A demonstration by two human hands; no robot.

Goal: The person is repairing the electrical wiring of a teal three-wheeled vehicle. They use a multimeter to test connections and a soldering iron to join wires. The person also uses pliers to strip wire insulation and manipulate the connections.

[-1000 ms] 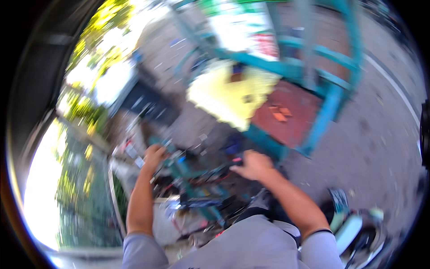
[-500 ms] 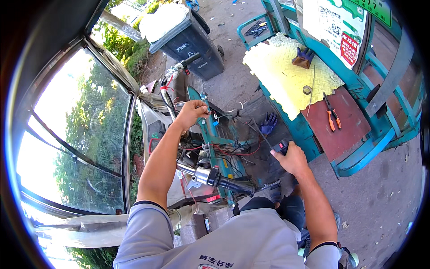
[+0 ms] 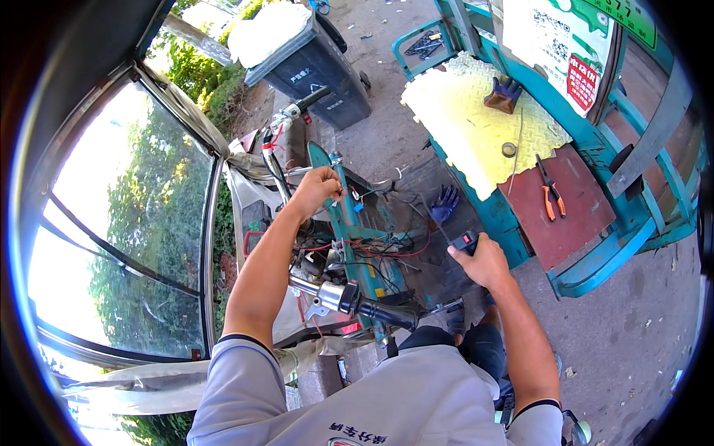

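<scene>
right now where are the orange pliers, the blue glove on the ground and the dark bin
orange pliers (image 3: 551,199), head view, on the orange handles
blue glove (image 3: 445,202), head view, on its palm
dark bin (image 3: 316,68), head view, on its side wall

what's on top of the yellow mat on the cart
On the yellow mat lie a dark blue glove, a small roll of tape and a thin wire. Whatever lies beneath the mat is hidden.

My shirt (image 3: 387,405) is light grey with short sleeves, each ending in a thin dark hem above the elbow, and small red and dark printed marks sit low on the chest. Both forearms are bare down to the left hand (image 3: 316,189) and right hand (image 3: 483,260), no gloves, no watch; dark trousers (image 3: 465,346) show below the shirt.
</scene>
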